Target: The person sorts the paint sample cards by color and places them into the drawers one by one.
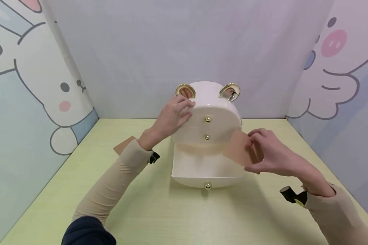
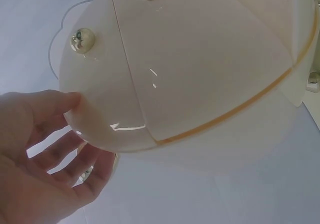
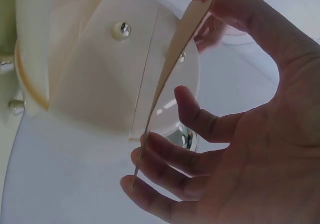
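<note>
A: Cream glossy bear-shaped drawer box (image 1: 207,112), table centre: three gold knobs, two gold ears, bottom drawer (image 1: 207,168) out.

B: Hands?

A: Left hand (image 1: 171,117) flat-fingered at its 10 o'clock; right hand (image 1: 271,153) pinches one tan card (image 1: 237,148) at 3 o'clock. Second tan card (image 1: 124,144) at 9.

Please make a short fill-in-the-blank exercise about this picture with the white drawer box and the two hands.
1. The white drawer box has its ____ drawer pulled open.
2. The right hand holds a tan card beside the ____ drawer.
3. The left hand rests on the box near a ____ ear.
4. A second tan card lies on the ____ table.

Missing words: bottom; open; gold; green
</note>
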The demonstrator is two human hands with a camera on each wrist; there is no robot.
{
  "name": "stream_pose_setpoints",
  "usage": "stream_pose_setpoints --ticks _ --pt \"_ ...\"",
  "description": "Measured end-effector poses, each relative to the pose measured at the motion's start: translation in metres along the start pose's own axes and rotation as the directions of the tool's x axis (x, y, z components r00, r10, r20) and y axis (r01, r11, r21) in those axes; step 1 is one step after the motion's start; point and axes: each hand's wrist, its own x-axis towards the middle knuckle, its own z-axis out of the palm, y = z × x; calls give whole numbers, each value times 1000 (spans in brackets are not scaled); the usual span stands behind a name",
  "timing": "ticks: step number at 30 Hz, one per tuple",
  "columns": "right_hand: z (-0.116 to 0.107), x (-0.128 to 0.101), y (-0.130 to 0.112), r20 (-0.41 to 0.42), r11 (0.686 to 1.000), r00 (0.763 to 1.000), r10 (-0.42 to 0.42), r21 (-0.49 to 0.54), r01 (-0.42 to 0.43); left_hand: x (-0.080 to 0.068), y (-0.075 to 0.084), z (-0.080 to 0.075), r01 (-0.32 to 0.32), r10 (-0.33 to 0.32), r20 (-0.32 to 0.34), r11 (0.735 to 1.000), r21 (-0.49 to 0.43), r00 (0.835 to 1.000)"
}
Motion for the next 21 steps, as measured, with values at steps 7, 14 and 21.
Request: stream_pose_setpoints --ticks 7,14,21 --pt "18 13 -19 124 994 991 -53 -92 65 -2 -2 0 -8 8 -10 1000 -8 1000" --pt "35 26 -15 186 996 978 -89 0 90 -1 -3 0 -22 22 -14 1000 -5 1000" --pt "49 28 -9 206 993 972 -116 49 108 -1 -4 -1 -21 21 -10 1000 -6 1000"
